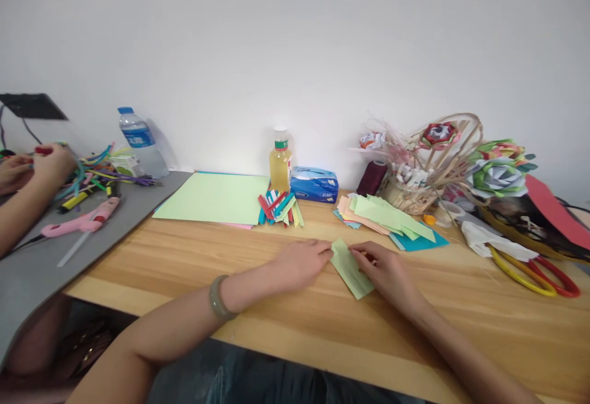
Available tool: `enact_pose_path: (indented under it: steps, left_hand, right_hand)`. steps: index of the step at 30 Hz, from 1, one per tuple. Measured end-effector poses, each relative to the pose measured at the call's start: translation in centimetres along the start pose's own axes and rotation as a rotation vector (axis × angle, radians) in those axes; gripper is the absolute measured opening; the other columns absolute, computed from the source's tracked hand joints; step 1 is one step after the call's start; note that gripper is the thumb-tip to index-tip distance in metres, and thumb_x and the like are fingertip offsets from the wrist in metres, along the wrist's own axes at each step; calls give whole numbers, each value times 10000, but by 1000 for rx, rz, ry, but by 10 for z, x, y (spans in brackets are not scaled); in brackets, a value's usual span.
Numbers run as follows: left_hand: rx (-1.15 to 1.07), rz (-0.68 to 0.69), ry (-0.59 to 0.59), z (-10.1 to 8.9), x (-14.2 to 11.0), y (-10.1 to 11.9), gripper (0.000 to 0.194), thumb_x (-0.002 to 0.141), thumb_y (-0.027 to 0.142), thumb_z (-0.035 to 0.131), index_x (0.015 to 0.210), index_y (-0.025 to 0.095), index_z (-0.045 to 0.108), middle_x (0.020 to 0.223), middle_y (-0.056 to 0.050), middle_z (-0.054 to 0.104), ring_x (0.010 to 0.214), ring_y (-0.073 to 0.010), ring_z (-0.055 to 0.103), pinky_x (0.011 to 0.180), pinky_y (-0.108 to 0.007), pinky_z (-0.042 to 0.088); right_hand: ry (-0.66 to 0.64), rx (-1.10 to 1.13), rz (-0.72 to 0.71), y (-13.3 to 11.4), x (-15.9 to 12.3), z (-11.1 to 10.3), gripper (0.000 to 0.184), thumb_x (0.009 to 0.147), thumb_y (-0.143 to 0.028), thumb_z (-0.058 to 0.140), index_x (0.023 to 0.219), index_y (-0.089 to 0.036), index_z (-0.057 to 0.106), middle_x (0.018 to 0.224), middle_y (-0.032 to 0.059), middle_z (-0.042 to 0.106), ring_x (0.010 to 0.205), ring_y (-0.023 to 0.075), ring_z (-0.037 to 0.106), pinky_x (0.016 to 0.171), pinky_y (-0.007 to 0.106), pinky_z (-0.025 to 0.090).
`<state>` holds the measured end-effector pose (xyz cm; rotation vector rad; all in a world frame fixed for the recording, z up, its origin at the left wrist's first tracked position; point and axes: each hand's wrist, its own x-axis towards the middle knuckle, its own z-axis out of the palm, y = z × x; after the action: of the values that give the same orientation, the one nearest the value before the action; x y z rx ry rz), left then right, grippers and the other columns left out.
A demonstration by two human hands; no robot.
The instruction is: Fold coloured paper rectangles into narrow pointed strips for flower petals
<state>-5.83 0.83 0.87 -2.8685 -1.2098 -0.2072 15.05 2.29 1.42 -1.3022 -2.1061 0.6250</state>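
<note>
A narrow piece of light green paper (353,272) lies slantwise on the wooden table between my two hands, with creases along its length. My left hand (302,262), a grey-green bangle on its wrist, rests low on the table and has its fingertips closed at the paper's upper left edge. From the other side my right hand (380,265) pinches the upper right edge between thumb and fingers. Some fingertips of both hands are hidden. Just beyond them is a pile of green and peach paper pieces (387,214) over blue sheets.
At the back stand a bottle of yellow liquid (279,164), a blue tissue pack (314,184) and folded paper strips (279,207). Large green sheets (212,198) lie left. Paper flowers (498,173) and scissors (539,275) are right. Another person's hands (53,164) work near a pink glue gun (87,222).
</note>
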Motion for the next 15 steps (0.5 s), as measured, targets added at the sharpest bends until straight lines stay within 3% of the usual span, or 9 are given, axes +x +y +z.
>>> enact_pose_path:
  steps: [5, 9, 15]
  left_hand:
    - [60, 56, 6, 1, 2, -3, 356, 862, 90, 404, 1210, 139, 460, 1317, -89, 471, 1110, -203, 501, 876, -289, 440]
    - [88, 87, 6, -2, 3, -4, 334, 868, 83, 416, 1192, 136, 474, 1293, -81, 497, 1103, -195, 513, 865, -282, 446]
    - [89, 95, -4, -7, 4, -4, 293, 886, 94, 399, 1156, 151, 497, 1267, -82, 521, 1091, -182, 531, 863, -268, 443]
  right_hand:
    - [116, -172, -15, 12, 7, 8, 278, 821, -364, 480, 959, -160, 609, 838, 85, 645, 692, 200, 604, 612, 329, 482]
    - [90, -188, -20, 17, 14, 12, 244, 771, -281, 508, 951, -164, 623, 814, 69, 657, 728, 207, 612, 629, 325, 479]
    - [17, -186, 4, 17, 25, 10, 255, 768, -246, 487, 954, -164, 642, 707, 25, 679, 624, 172, 624, 547, 273, 465]
